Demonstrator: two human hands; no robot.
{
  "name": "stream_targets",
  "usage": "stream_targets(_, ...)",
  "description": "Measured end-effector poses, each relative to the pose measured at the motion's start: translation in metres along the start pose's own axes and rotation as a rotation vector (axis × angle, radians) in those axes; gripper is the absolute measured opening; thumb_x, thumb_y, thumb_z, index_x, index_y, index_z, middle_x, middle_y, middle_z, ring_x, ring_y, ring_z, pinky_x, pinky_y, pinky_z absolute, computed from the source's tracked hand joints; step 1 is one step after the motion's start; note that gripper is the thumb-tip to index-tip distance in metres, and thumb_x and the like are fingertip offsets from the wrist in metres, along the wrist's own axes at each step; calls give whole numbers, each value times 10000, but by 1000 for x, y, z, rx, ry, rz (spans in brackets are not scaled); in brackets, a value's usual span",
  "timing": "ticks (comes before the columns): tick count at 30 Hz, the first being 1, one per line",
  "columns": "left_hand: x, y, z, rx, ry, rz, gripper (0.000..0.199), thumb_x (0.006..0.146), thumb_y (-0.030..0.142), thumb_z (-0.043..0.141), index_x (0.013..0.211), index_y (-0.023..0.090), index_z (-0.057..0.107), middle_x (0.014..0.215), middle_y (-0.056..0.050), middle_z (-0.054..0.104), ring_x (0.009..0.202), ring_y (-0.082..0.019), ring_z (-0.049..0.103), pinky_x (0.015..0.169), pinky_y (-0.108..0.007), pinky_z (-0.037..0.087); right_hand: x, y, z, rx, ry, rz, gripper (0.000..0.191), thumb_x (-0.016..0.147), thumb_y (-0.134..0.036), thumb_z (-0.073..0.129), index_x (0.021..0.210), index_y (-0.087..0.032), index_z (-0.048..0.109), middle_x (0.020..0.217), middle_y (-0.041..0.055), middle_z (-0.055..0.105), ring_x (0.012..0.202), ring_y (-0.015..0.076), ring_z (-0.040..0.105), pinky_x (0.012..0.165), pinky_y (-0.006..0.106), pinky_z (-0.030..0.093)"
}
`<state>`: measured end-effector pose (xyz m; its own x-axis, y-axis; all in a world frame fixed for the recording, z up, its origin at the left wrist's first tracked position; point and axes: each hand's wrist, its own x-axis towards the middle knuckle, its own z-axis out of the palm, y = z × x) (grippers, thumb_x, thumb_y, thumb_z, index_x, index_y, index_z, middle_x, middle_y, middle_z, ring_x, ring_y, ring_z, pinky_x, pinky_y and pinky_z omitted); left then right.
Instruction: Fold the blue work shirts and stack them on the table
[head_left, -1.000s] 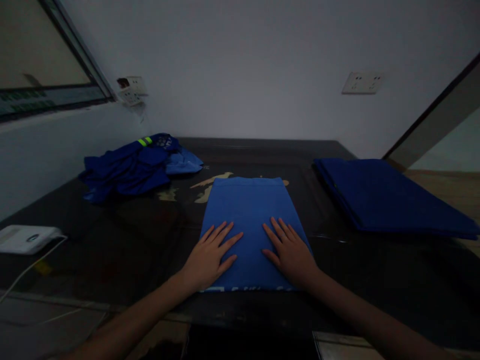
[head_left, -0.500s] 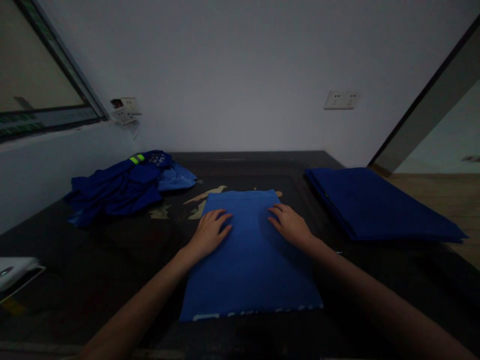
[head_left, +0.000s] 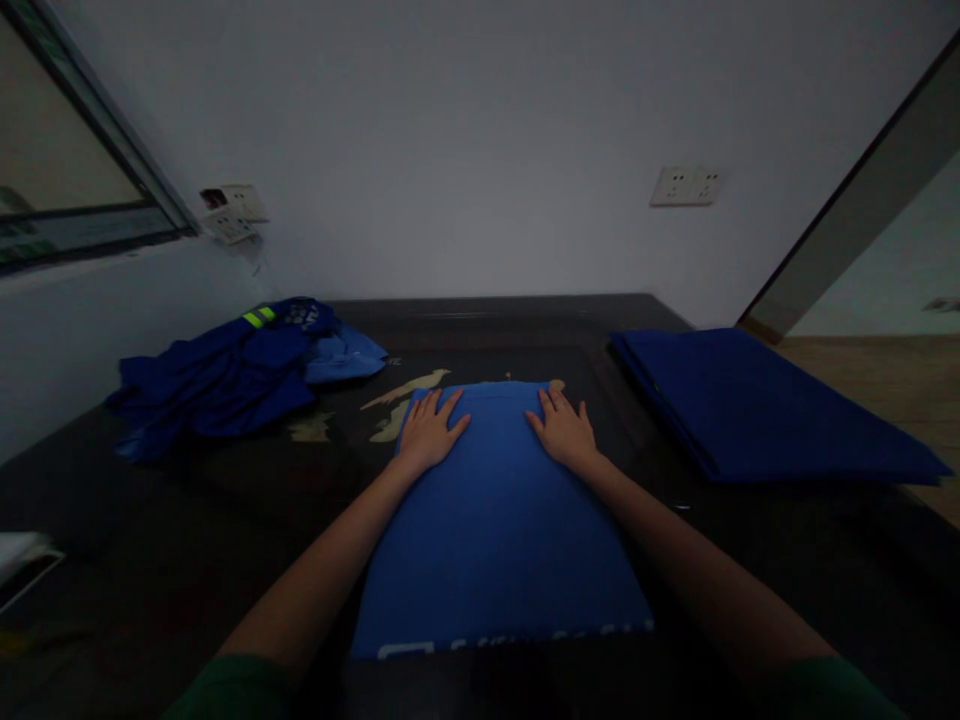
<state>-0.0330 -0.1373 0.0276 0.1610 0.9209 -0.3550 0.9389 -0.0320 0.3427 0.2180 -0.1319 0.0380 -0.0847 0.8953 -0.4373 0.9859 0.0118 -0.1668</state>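
Note:
A light blue piece of cloth [head_left: 502, 530], flat and folded into a near rectangle, lies on the dark table [head_left: 225, 560] in front of me. White print shows along its near edge. My left hand [head_left: 430, 432] rests flat on the cloth's far left part, fingers spread and pointing away from me. On the far right part lies my right hand [head_left: 564, 430], also flat with fingers apart. Both palms press on the fabric and neither hand grips it.
A crumpled pile of blue clothing [head_left: 225, 370] with a yellow-green stripe lies at the back left. Folded dark blue fabric [head_left: 765, 410] is at the right. A white object [head_left: 26, 560] sits at the left edge. Behind the table, the wall carries sockets [head_left: 685, 187].
Both hands have slid forward to the cloth's far edge, and their fingers now lie flatter. The cloth still lies on the table. The view has shifted slightly.

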Motion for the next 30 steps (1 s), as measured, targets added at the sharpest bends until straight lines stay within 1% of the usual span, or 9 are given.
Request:
stream_targets(4, 1, 6, -3, 21, 9, -8, 626, 959, 544, 318, 1489, 211, 314, 1524, -160, 332, 1419, -318, 273, 1154, -515, 169, 2, 0, -4, 12, 56, -8, 612, 986, -443, 246, 1453, -64, 355, 1516, 175, 334, 1416, 283, 266, 1139, 555, 163)
stream_targets(7, -16, 21, -14, 50, 47, 19, 562, 963, 442, 388, 1463, 187, 365, 1557, -164, 255, 1444, -339, 189, 1149, -571, 124, -12, -9, -16, -16, 143, -113, 555, 980, -351, 276, 1446, -66, 372, 1520, 171, 327, 1429, 293, 235, 1144, 560, 157)
stream_targets(9, -43, 35, -25, 45, 45, 123, 511, 958, 389, 427, 1442, 227, 404, 1577, -130, 215, 1455, -338, 144, 1149, -588, 117, -35, -20, -24, -27, 170, -223, 549, 971, -313, 305, 1460, -68, 349, 1527, 161, 316, 1440, 291, 206, 1148, 547, 179)
stream_targets(12, -100, 51, -38, -33, -53, 384, 484, 961, 376, 438, 1441, 359, 375, 1586, -33, 219, 1456, -292, 170, 1149, -578, 179, -88, -30, -29, -15, 125, -410, 541, 963, -314, 351, 1466, -115, 355, 1537, 121, 310, 1444, 267, 204, 1143, 503, 255)
stream_targets(14, -136, 52, -43, -53, -112, 496, 527, 948, 390, 470, 1455, 394, 329, 1580, -7, 237, 1447, -279, 207, 1151, -571, 204, -124, -26, -25, -15, 78, -508, 535, 957, -352, 395, 1462, -177, 374, 1540, 94, 314, 1441, 263, 218, 1130, 501, 291)
stream_targets(16, -159, 46, -44, -39, -138, 527, 580, 933, 401, 496, 1474, 387, 288, 1574, -15, 255, 1436, -279, 243, 1148, -562, 230, -150, -15, -18, -30, 44, -556, 575, 937, -416, 455, 1472, -229, 357, 1538, 94, 319, 1431, 289, 241, 1112, 531, 309)
stream_targets(20, -174, 26, -39, 24, -148, 482, 617, 933, 443, 477, 1495, 374, 231, 1577, -36, 240, 1428, -290, 266, 1131, -554, 272, -169, 10, -11, -65, 40, -517, 637, 916, -500, 484, 1493, -312, 293, 1556, 105, 270, 1428, 331, 230, 1090, 596, 298)
stream_targets(25, -183, 13, -34, 51, -72, 313, 602, 928, 491, 461, 1486, 336, 294, 1587, -72, 204, 1425, -320, 263, 1108, -544, 323, -173, 18, -11, -65, 71, -380, 597, 948, -502, 391, 1492, -271, 304, 1558, 107, 263, 1436, 297, 225, 1094, 606, 283)
stream_targets(30, -187, -9, -37, -155, -64, 149, 524, 927, 462, 460, 1411, 259, 454, 1546, -96, 312, 1384, -287, 359, 1110, -500, 351, -171, 31, -11, 46, 58, -347, 578, 923, -481, 432, 1441, -225, 401, 1497, 125, 388, 1403, 289, 315, 1098, 628, 267)
